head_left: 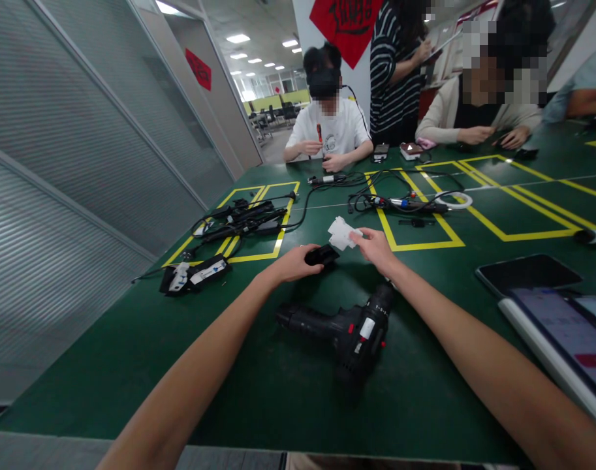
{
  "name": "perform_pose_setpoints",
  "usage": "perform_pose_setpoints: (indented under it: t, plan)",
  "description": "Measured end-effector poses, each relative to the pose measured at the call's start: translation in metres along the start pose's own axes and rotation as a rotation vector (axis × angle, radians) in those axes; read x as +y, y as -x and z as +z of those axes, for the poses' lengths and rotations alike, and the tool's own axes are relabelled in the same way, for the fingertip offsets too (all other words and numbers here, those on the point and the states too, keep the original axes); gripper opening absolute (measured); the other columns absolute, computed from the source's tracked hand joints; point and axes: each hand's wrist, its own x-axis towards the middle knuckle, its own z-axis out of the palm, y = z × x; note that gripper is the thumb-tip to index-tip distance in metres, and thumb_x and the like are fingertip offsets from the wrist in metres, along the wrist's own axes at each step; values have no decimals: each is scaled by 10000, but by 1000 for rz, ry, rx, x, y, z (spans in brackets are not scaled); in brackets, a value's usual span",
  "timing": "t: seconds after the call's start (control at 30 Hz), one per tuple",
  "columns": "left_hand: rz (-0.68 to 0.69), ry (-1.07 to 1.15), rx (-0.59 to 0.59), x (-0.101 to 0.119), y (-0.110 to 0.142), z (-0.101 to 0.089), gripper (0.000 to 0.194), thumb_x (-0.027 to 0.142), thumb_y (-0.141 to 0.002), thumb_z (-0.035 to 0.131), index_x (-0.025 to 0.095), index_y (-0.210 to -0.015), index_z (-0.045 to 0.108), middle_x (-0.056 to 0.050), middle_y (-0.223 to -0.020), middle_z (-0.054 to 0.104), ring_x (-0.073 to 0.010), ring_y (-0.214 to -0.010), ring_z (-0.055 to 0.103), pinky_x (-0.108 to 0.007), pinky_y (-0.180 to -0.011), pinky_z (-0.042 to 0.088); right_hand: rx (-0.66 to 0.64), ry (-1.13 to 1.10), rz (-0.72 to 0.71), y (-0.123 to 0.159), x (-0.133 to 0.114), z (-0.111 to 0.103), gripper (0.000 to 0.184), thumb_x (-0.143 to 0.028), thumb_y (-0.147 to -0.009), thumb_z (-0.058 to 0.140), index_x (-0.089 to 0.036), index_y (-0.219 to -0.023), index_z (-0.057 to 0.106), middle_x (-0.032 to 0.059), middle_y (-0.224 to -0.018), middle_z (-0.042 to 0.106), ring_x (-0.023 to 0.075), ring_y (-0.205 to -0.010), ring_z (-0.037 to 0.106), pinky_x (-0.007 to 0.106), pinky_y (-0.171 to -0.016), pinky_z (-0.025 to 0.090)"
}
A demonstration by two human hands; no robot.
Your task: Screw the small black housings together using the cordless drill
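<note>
Left hand (298,263) clamps its grip on a partly hidden black casing (329,254); right hand (376,249) pinches a white piece (341,234), one edge covered.

Your bare arms (194,352) stretch fwd, angled inward; L hand (298,262) & R hand (376,248) near each other, fingers (314,269) bent.

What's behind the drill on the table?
Beyond the drill, the left hand holds a black part and the right hand a white piece. The drill hides whatever is directly behind it.
</note>
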Motion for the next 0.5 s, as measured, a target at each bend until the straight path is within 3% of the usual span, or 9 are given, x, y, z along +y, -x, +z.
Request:
perform_pose_setpoints:
  t: [0.13,0.23,0.4,0.5]
  plan:
    - [-144,-89,-11,-16,24,-12,701,530,-705,579,161,-1294,489,-111,-1130,634,-260,-962,612,-343,-867,462,-25,75,53,1,13,-1,408,-487,-771,592,-118,-911,695,-59,-394,410,86,-342,326,218,-361,236]
    - [-239,-153,-14,-32,62,-28,664,539,-712,548,162,-1258,522,-107,-1133,636,-270,-984,610,-343,-883,459,-52,142,42,1,15,-1,380,-457,-763,612,-128,-922,715,-41,-423,484,92,-378,396,214,-413,308]
    - [-495,-275,-30,-75,167,-59,775,632,-735,486,127,-1322,442,-123,-1255,583,-286,-1088,578,-346,-954,422,-60,247,18,-2,14,-1,380,-443,-778,597,-126,-945,724,20,-597,635,131,-537,538,237,-554,408]
    - [-707,-344,-60,-110,239,-70,743,649,-789,397,139,-1328,424,-102,-1226,612,-247,-1056,606,-316,-926,439,-70,301,-6,-5,16,1,370,-436,-780,598,-128,-938,729,58,-769,697,161,-678,597,248,-639,429]
